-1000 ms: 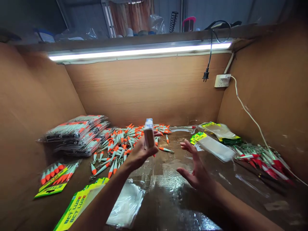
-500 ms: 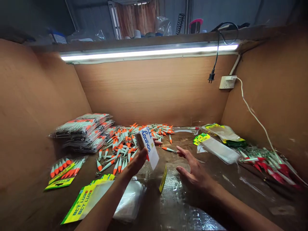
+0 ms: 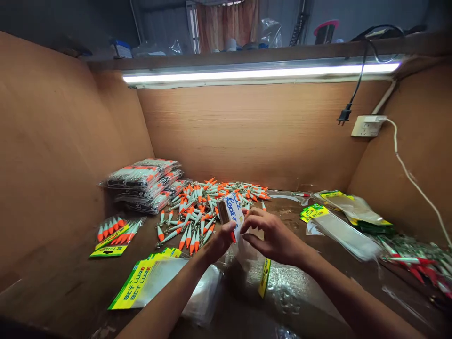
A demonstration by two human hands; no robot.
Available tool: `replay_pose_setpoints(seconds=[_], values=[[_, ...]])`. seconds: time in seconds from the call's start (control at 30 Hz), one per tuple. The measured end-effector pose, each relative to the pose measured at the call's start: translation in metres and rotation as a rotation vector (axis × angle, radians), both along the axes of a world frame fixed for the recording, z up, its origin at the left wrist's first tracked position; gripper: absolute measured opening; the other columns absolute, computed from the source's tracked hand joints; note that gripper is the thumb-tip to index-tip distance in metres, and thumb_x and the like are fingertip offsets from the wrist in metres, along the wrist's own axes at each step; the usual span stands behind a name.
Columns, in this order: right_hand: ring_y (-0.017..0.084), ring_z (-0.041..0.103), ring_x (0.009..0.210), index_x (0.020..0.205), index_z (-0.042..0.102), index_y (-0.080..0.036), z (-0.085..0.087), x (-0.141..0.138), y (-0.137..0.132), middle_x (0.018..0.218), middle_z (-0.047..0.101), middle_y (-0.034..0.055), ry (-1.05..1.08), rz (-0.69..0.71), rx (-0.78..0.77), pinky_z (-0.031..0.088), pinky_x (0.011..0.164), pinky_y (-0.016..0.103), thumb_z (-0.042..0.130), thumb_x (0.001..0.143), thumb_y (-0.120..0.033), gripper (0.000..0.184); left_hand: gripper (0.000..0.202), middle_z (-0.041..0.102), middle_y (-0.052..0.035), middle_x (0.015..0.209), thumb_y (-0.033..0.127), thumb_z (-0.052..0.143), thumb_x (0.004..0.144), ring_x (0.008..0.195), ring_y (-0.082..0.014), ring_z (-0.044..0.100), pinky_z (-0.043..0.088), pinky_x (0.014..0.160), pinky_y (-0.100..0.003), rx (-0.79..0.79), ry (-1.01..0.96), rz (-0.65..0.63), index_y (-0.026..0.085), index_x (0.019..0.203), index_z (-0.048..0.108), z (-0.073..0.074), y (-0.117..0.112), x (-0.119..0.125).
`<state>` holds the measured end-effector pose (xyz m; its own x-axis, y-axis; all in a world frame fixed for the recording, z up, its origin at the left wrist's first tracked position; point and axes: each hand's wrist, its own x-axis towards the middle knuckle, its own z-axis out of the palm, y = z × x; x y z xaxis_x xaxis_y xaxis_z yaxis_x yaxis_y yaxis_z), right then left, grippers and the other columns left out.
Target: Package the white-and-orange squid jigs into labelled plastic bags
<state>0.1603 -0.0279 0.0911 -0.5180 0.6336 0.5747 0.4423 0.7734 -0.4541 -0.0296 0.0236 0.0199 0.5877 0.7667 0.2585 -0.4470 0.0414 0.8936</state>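
Note:
My left hand [image 3: 219, 241] grips a small white box with blue lettering [image 3: 231, 213], held up over the table. My right hand [image 3: 271, 236] has come against the same box, its fingers curled at the box's right side. A clear bag with a yellow header card [image 3: 264, 277] hangs below both hands. Just behind the box lies a heap of loose orange and white lures [image 3: 206, 205].
Stacked packed lure bags [image 3: 144, 183] lie at back left, one packed bag [image 3: 115, 230] nearer. Empty yellow-headed bags [image 3: 148, 282] lie at front left, more [image 3: 339, 212] at right beside red and green lures [image 3: 416, 256]. Wooden walls enclose the table; a socket [image 3: 367, 125] hangs right.
My right hand moved left from open above the table to the box in my left hand. The box came lower and closer. The view shifted left.

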Motion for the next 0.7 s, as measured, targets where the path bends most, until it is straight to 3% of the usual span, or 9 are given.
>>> replay_pose_setpoints(seconds=[0.3,0.53,0.7], values=[[0.022,0.062,0.100,0.113,0.062,-0.026,-0.022,-0.009,-0.004,0.109,0.064,0.0068,-0.152,0.094,0.136,0.052,0.087,0.039,0.058,0.092,-0.015,0.024,0.064,0.063,-0.0132,0.132,0.045,0.054,0.085,0.130,-0.0332,0.053,0.035,0.112,-0.049,0.093,0.062,0.082,0.016,0.141,0.051,0.005,-0.004,-0.003],[0.025,0.062,0.093,0.121,0.058,-0.021,-0.030,-0.023,-0.015,0.103,0.066,0.0105,-0.331,-0.097,0.254,0.051,0.075,0.038,0.052,0.095,-0.015,0.027,0.058,0.060,-0.0129,0.133,0.050,0.046,0.090,0.131,-0.0326,0.049,0.034,0.113,-0.048,0.243,0.277,0.308,0.017,0.135,0.057,0.005,-0.004,-0.006],[0.026,0.061,0.090,0.103,0.058,-0.019,-0.033,-0.030,-0.019,0.100,0.066,0.0110,-0.339,-0.168,0.245,0.050,0.076,0.039,0.047,0.096,-0.011,0.015,0.053,0.058,-0.0098,0.135,0.051,0.048,0.092,0.130,-0.0319,0.049,0.039,0.109,-0.045,0.370,0.431,0.361,0.020,0.133,0.057,0.012,-0.014,-0.005]])
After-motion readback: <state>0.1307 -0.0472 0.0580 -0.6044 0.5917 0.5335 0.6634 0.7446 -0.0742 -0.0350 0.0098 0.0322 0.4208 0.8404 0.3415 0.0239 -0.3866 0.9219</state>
